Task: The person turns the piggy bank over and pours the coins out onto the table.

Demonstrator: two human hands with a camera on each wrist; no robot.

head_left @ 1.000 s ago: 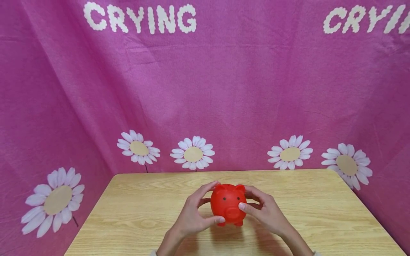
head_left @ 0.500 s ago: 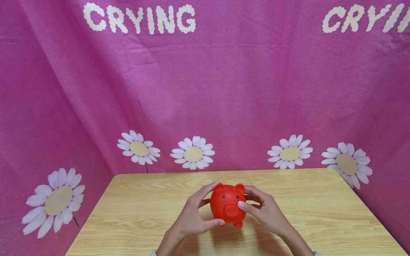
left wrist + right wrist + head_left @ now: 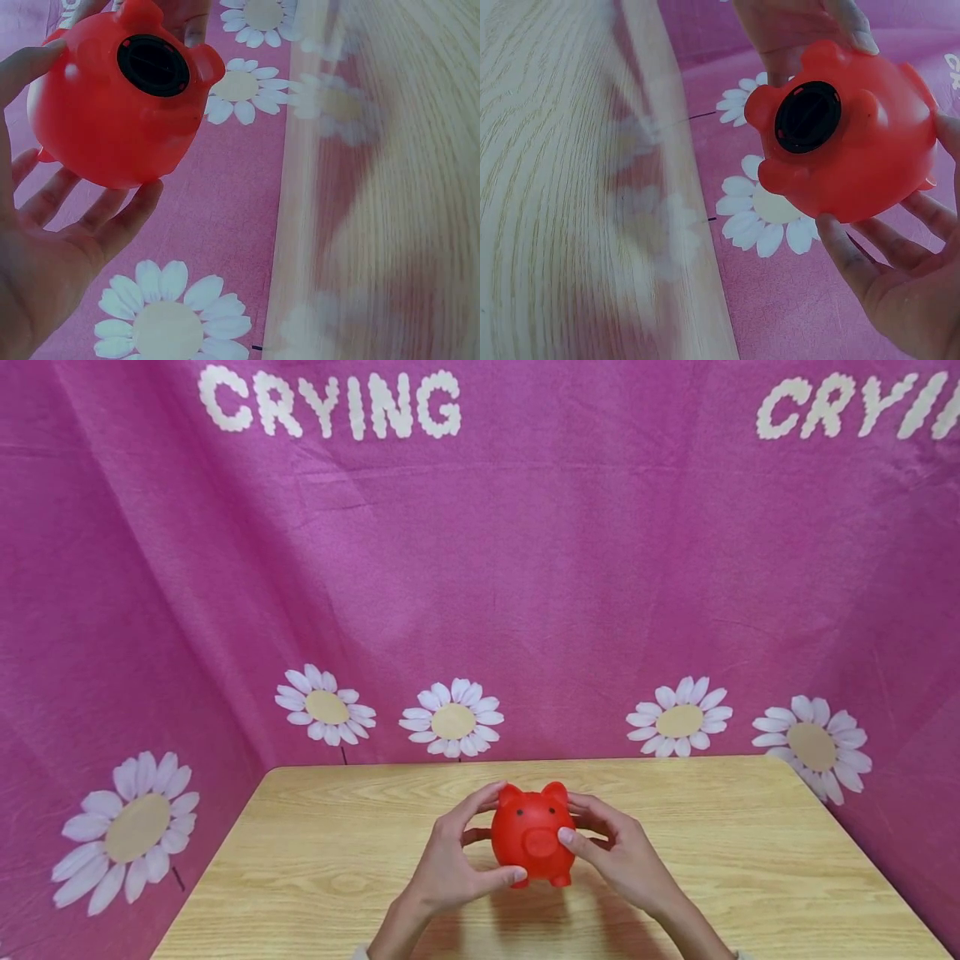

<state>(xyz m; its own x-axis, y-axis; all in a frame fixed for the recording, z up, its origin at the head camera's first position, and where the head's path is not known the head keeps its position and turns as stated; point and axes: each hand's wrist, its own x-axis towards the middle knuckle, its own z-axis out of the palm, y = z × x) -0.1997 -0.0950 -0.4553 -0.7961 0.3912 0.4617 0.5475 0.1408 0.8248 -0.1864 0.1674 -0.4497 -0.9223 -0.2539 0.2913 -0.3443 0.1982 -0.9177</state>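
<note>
Piggy bank held up between both hands

Piggy bank (image 3: 530, 839), red, sits lifted just above the worktop (image 3: 315, 852). Left hand (image 3: 450, 860) cups its left side, fingers curled round it; right hand (image 3: 622, 856) grips the opposite side. Judged mid-handling; the next move calls for a steady two-sided hold, since its black plug (image 3: 153, 64) faces down.

Red piggy bank (image 3: 531, 842) with black plug (image 3: 153, 64); pink cloth (image 3: 525, 568), white daisies; pale wood-grain table (image 3: 750, 860).

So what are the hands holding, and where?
Both hold the piggy bank: left hand on its left side, right hand on its right.
</note>
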